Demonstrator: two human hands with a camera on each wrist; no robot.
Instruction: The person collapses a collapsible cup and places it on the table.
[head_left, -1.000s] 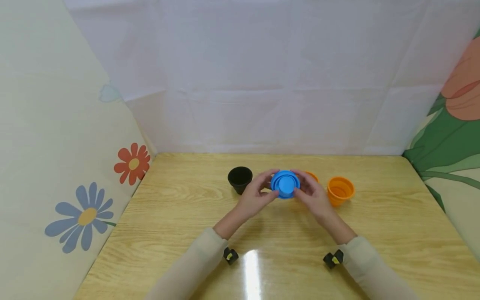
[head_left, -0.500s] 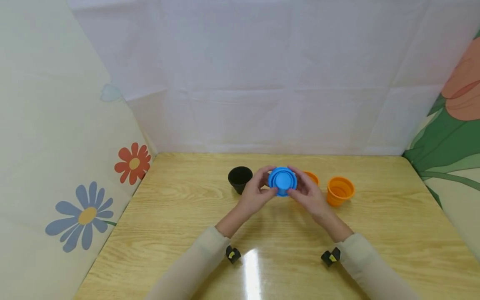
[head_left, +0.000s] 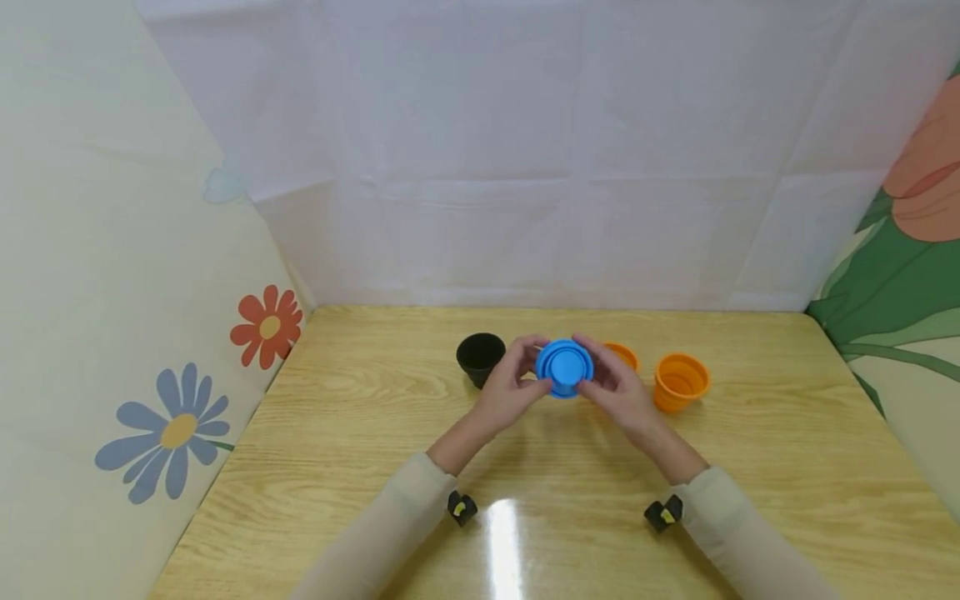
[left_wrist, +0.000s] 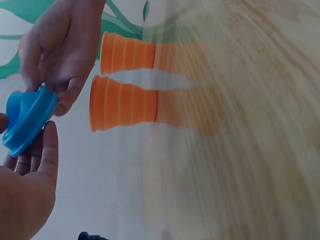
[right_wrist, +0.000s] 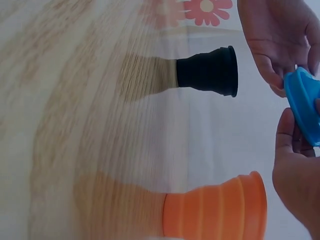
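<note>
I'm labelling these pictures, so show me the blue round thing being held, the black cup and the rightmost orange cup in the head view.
Blue round thing (head_left: 566, 367): head view, on its round centre.
Black cup (right_wrist: 207, 72): right wrist view, on its outer wall.
Rightmost orange cup (head_left: 681, 383): head view, inside its mouth.

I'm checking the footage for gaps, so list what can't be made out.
Head view: much of the left orange collapsible cup, behind the right hand.
Head view: inside of the black cup, too dark.
Right wrist view: part of the blue collapsible cup, cut by the right edge.
</note>
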